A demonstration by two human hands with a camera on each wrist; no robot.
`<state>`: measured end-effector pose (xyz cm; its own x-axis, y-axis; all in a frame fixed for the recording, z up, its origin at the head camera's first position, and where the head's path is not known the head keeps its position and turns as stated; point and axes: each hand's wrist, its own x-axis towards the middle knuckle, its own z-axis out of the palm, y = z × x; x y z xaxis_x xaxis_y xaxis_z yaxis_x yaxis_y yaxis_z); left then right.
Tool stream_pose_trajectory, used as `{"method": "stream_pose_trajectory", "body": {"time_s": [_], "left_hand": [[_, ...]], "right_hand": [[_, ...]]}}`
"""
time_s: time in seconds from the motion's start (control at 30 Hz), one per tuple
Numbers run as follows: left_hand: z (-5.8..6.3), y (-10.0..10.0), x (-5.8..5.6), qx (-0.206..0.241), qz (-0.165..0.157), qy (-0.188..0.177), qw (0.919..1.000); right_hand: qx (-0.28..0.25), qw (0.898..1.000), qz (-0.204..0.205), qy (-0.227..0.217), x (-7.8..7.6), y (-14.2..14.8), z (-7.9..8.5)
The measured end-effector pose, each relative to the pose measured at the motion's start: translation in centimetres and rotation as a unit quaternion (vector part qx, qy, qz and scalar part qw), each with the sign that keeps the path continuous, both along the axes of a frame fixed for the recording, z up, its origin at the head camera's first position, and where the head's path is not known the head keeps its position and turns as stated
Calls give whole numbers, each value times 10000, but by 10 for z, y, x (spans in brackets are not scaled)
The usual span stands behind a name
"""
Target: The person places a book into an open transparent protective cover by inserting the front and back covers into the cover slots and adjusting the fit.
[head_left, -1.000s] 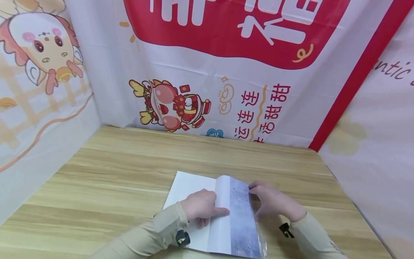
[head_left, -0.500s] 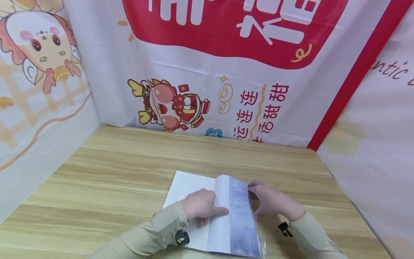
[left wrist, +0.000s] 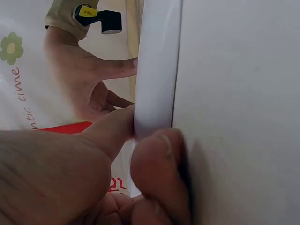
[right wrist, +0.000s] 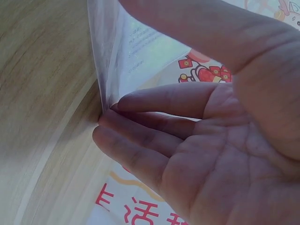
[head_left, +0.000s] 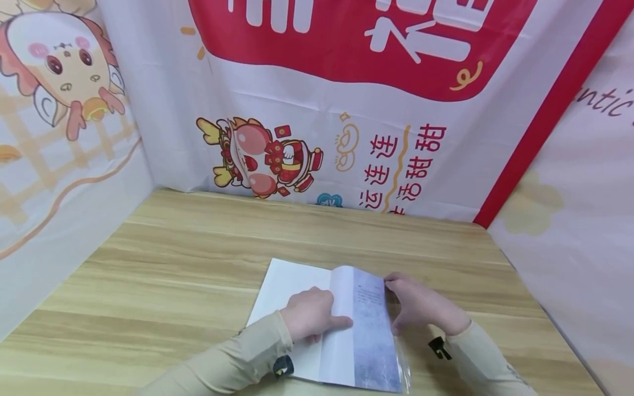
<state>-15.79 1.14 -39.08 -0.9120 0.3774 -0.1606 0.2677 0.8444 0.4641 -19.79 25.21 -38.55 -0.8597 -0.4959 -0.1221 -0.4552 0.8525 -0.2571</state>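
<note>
An open book (head_left: pixel 289 278) lies on the wooden table, a blank white page at left and a blue-purple printed cover flap (head_left: pixel 376 346) at right. Clear plastic film (head_left: pixel 403 368) shows along the flap's right edge. My left hand (head_left: pixel 311 314) holds the book at its middle; its thumb lies across the rounded fold and its curled fingers press the white page, as the left wrist view shows at the white fold (left wrist: pixel 159 61). At the flap's right edge, my right hand (head_left: pixel 427 305) pinches the plastic film (right wrist: pixel 107 51) by its corner with nearly straight fingertips. The book's underside is hidden.
The wooden table (head_left: pixel 173 264) spreads around the book. A printed cloth backdrop (head_left: pixel 346 99) hangs behind its far edge, and more printed cloth covers the left side (head_left: pixel 64 165) and right side (head_left: pixel 579 231). A black wrist strap piece (head_left: pixel 439 348) sits at the right sleeve.
Both hands and the book keep nearly the same place. The head view has shifted very slightly.
</note>
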Motion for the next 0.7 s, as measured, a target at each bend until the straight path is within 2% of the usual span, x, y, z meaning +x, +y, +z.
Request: {"method": "stream_pose_trajectory", "body": {"time_s": [0.07, 0.17, 0.3, 0.43, 0.5, 0.7], "left_hand": [[-2, 2, 0, -89, 21, 20, 10000], [-3, 2, -2, 28, -29, -223, 9997], [-2, -2, -6, 657, -268, -944, 9930], [0, -7, -9, 1099, -279, -1494, 9823], [1, -9, -9, 1110, -256, -1523, 9817], [2, -10, -8, 879, -238, -1196, 9886]], "right_hand": [[20, 10000, 13, -1, 0, 1, 0], [62, 10000, 12, -26, 1, 3, 0], [84, 10000, -39, -15, 4, 5, -2], [27, 10000, 32, 32, 5, 5, -3], [4, 9999, 96, 71, 6, 4, -3], [-42, 9998, 138, 155, 4, 0, 1]]}}
